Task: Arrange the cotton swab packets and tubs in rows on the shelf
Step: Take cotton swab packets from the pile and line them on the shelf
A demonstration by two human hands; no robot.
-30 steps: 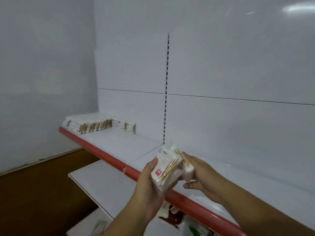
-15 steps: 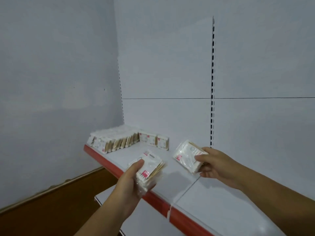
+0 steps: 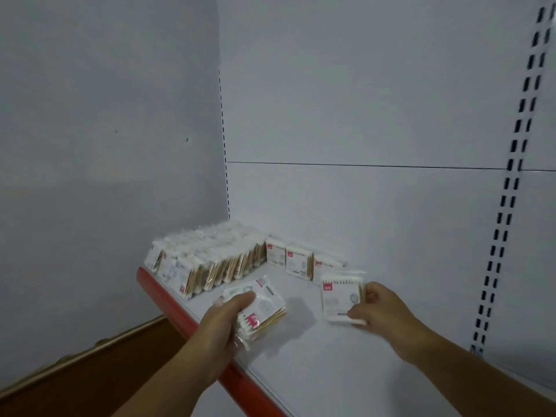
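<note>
My left hand (image 3: 224, 322) grips a small stack of cotton swab packets (image 3: 261, 311), white with a red tag and wooden sticks showing, just above the shelf's front edge. My right hand (image 3: 382, 311) holds a single packet (image 3: 340, 297) upright over the white shelf (image 3: 331, 356), right of a short row of three standing packets (image 3: 296, 260). Several packets stand packed in rows (image 3: 207, 260) at the shelf's left end against the side wall.
The shelf has a red front strip (image 3: 162, 296) and a white back panel with a slotted upright (image 3: 508, 188) on the right. A brown floor with a skirting board (image 3: 90, 353) lies below on the left.
Both hands have moved left and forward toward the stocked end of the shelf. The right hand's packet now stands upright beside the short back row; the left hand still carries its stack.
</note>
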